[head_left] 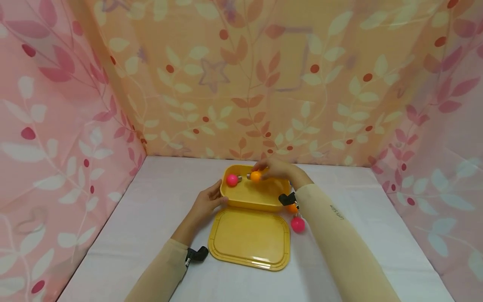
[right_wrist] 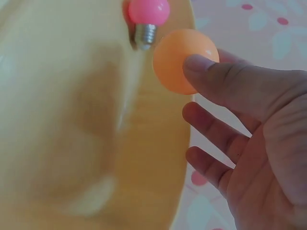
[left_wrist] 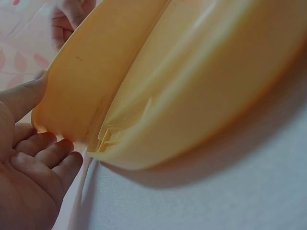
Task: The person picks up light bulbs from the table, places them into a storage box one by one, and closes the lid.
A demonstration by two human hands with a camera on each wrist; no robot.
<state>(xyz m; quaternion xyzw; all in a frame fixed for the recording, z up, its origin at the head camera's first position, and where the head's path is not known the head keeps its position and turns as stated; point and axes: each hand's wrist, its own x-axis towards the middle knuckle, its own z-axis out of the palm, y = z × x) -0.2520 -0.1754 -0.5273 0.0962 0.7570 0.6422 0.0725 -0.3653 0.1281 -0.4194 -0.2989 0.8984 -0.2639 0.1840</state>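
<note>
A person's right hand [head_left: 277, 168] is pinching an orange bulb [head_left: 256, 176] between the thumb and a finger. Two more fingers are bending loosely and are gripping nothing. The orange bulb is sitting in that pinch over the inside of a yellow box [head_left: 256, 195], with its silver screw end pointing to the left. A pink bulb [head_left: 232, 180] is lying in the left end of the box, and its silver end is pointing toward the orange one.

The left hand [head_left: 205, 201] is holding the left end of the yellow box, with its fingers bending against the side and its thumb pressing near the front corner.

A yellow lid [head_left: 249, 239] is lying flat on the white table [head_left: 151, 209], just in front of the box. Another orange bulb [head_left: 292, 208] and another pink bulb [head_left: 297, 224] are resting on the table by the box's right front corner. The right wrist is partly hiding that orange one. The person is wearing long tan sleeves [head_left: 339, 243]. Cloth with leaves [head_left: 249, 75] is hanging behind the table.
</note>
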